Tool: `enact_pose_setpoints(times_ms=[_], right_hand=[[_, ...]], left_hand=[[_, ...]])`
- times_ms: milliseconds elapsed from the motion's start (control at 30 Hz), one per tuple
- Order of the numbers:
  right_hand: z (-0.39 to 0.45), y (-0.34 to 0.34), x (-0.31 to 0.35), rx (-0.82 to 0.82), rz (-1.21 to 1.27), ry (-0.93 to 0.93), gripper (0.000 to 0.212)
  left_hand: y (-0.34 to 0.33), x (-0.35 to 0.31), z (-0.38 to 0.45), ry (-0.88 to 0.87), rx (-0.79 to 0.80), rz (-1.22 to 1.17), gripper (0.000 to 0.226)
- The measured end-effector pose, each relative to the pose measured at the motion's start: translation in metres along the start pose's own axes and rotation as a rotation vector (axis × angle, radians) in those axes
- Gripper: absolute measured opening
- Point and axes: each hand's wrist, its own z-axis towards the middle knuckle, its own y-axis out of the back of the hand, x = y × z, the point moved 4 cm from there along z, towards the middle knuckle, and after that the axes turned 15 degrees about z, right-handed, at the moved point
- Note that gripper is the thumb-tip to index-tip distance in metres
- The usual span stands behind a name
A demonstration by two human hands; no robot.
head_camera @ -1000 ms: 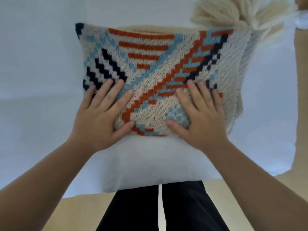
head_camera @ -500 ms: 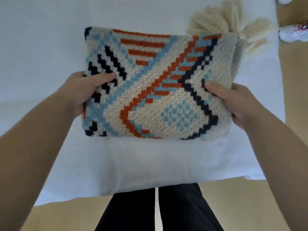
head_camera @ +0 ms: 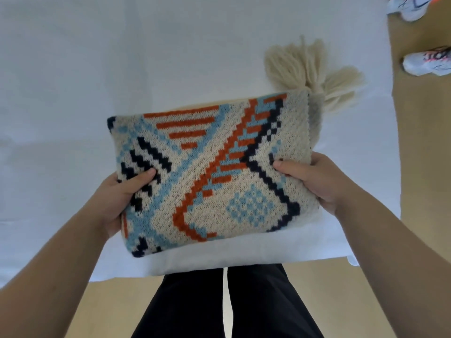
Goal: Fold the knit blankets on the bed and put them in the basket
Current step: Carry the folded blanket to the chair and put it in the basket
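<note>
A folded knit blanket [head_camera: 210, 172] with a cream ground and orange, light blue and navy pattern is held above the white bed [head_camera: 97, 81]. My left hand [head_camera: 122, 193] grips its left edge, thumb on top. My right hand [head_camera: 314, 181] grips its right edge the same way. Cream tassels [head_camera: 310, 69] hang from the blanket's far right corner over the bed. No basket is in view.
The bed's near edge [head_camera: 244, 262] is right in front of my legs in black trousers [head_camera: 227, 303]. Tan wooden floor [head_camera: 427, 167] runs along the right side. White sneakers [head_camera: 427, 63] of another person stand at the top right.
My hands went from pressing flat on the blanket to gripping its two sides. The blanket has been lifted off the bed and drawn towards me.
</note>
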Motion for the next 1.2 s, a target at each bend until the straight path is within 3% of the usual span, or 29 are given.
enact_pose_setpoints(times_ms=[67,200,267,333,467,567,700,833,933,1000,1133,1200], right_hand=[[-0.002,-0.010,0.005,0.009,-0.080,0.051,0.033],[-0.003,-0.017,0.010,0.029,-0.097,0.076,0.028],[-0.004,-0.018,0.007,0.040,-0.076,0.038,0.030],[-0.006,-0.023,0.003,0.047,-0.077,0.024,0.035],[-0.015,-0.043,0.000,0.104,-0.090,0.049,0.038],[-0.024,-0.077,-0.003,0.214,-0.149,0.037,0.044],[-0.058,-0.141,-0.009,0.375,-0.308,0.008,0.040],[-0.117,-0.219,-0.031,0.519,-0.491,-0.023,0.053],[-0.170,-0.282,-0.064,0.648,-0.626,-0.052,0.043],[-0.208,-0.328,-0.095,0.728,-0.724,-0.059,0.048],[-0.280,-0.423,-0.188,0.860,-0.926,-0.060,0.054],[-0.316,-0.465,-0.242,0.936,-1.016,-0.073,0.056]], left_hand=[[0.002,0.008,-0.007,0.026,-0.021,-0.026,0.102],[0.005,0.023,-0.018,0.022,-0.101,-0.099,0.060],[0.010,0.027,-0.024,0.001,-0.159,-0.128,0.055],[0.015,0.032,-0.035,-0.032,-0.187,-0.157,0.063],[0.027,0.054,-0.067,-0.074,-0.260,-0.232,0.103],[0.039,0.092,-0.101,-0.050,-0.331,-0.336,0.104],[0.056,0.156,-0.171,-0.030,-0.446,-0.532,0.075],[0.066,0.221,-0.260,-0.014,-0.578,-0.676,0.103],[0.074,0.272,-0.330,-0.032,-0.663,-0.812,0.108],[0.077,0.312,-0.374,-0.033,-0.739,-0.925,0.099],[0.088,0.413,-0.450,0.005,-0.923,-1.190,0.039],[0.091,0.466,-0.485,0.033,-1.000,-1.269,0.031]])
